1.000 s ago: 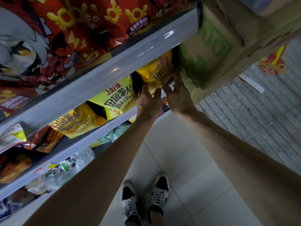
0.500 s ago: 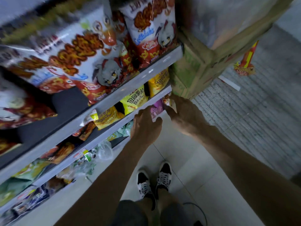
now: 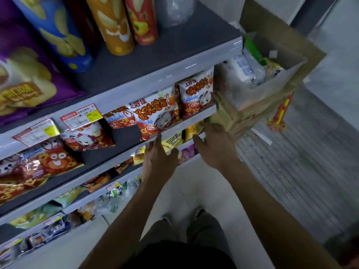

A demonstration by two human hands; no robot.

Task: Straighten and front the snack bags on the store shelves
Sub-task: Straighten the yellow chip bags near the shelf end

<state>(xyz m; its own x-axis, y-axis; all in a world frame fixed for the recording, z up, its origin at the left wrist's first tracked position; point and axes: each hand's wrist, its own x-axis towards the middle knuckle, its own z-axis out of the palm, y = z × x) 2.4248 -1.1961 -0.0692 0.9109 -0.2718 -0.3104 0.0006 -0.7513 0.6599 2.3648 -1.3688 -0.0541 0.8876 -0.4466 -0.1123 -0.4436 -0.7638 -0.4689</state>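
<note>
Red-and-white snack bags [image 3: 155, 115] with a cartoon figure stand along a grey shelf [image 3: 120, 152]; another such bag [image 3: 196, 96] stands at its right end. Yellow chip bags [image 3: 173, 140] sit on the shelf below. My left hand [image 3: 158, 158] hovers with fingers spread just under the front edge of the red-bag shelf, holding nothing. My right hand [image 3: 215, 146] is open too, its fingertips near the corner of a cardboard box [image 3: 240, 117] at the shelf's right end. Whether they touch the box I cannot tell.
Tall chip cans [image 3: 114, 26] and a purple bag [image 3: 25, 84] stand on the top shelf. Price tags [image 3: 81, 116] hang from its edge. The open cardboard box holds wrapped goods. Lower shelves [image 3: 58, 208] carry mixed bags. A red packet [image 3: 279, 117] lies on the grey floor.
Both hands have come away from the yellow chip bags and risen toward the red-bag shelf. The view has pulled back and up, bringing the top shelf into sight.
</note>
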